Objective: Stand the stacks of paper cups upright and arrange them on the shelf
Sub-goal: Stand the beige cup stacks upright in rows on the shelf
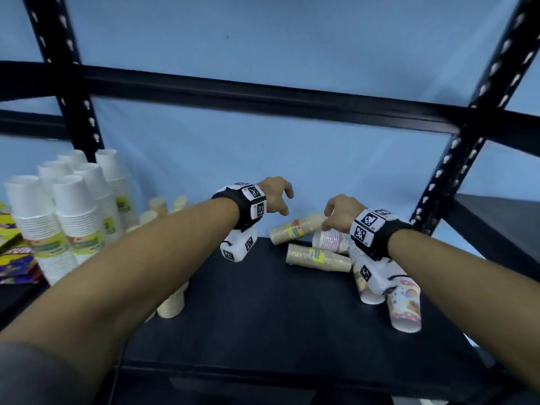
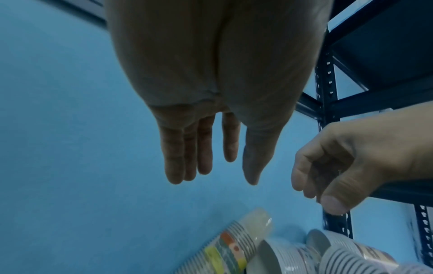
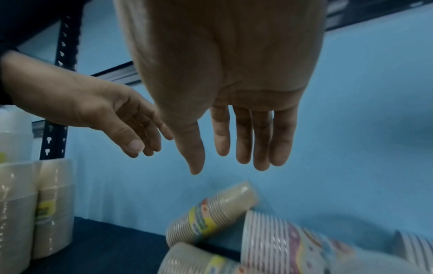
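Several sleeves of paper cups lie on their sides on the dark shelf board (image 1: 248, 302): a beige stack (image 1: 295, 229) (image 2: 236, 244) (image 3: 211, 213) at the back, a second beige stack (image 1: 318, 257) (image 3: 192, 259) in front, and a patterned stack (image 1: 330, 239) (image 3: 281, 239) between them. Two more patterned stacks (image 1: 404, 305) lie under my right wrist. My left hand (image 1: 287, 206) (image 2: 211, 172) hovers above the back beige stack, fingers relaxed and empty. Just above the lying stacks, my right hand (image 1: 327, 222) (image 3: 229, 163) hangs with straight fingers and holds nothing.
Tall white cup stacks (image 1: 73, 211) stand upright at the left, with beige upright stacks (image 1: 159, 206) (image 3: 53, 204) beside them and one (image 1: 172, 305) under my left forearm. Snack packets (image 1: 11, 252) lie far left. A black crossbeam (image 1: 263, 95) and uprights (image 1: 479, 118) frame the bay.
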`<action>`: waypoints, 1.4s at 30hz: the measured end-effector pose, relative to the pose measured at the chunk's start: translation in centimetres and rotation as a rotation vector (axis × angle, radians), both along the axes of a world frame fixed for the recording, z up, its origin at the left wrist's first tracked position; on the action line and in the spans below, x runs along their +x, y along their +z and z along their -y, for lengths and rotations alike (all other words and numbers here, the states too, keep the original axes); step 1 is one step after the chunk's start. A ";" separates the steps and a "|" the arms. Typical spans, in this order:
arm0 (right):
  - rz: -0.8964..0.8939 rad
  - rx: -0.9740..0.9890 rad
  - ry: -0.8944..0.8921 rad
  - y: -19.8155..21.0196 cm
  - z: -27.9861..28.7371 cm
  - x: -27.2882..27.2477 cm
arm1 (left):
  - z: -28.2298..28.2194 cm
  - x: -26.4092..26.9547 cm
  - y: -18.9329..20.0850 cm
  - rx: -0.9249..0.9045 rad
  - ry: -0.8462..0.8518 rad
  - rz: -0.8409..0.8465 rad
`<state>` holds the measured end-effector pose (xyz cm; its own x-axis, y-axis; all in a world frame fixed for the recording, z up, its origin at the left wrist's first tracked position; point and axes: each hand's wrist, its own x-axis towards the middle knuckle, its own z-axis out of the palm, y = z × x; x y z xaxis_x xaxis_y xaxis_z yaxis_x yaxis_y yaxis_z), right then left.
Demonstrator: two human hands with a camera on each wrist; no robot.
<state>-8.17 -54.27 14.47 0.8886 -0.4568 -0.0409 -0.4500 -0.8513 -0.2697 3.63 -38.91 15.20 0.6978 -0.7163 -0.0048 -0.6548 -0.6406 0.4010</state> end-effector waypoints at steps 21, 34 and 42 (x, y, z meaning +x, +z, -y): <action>-0.148 -0.013 0.017 -10.6 3.6 0.5 | 6.7 3.8 -11.1 -0.091 -0.041 -0.012; -0.259 -0.036 0.068 -10.7 3.4 0.9 | 6.7 4.9 -12.3 -0.048 -0.102 0.041; -0.245 -0.079 0.067 -9.5 2.9 0.6 | 5.7 4.4 -11.2 -0.057 -0.078 0.032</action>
<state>-7.53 -57.21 4.99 0.8851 -0.4073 -0.2251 -0.4353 -0.8957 -0.0911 8.03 -44.64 4.04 0.6392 -0.7668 0.0591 -0.7147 -0.5639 0.4137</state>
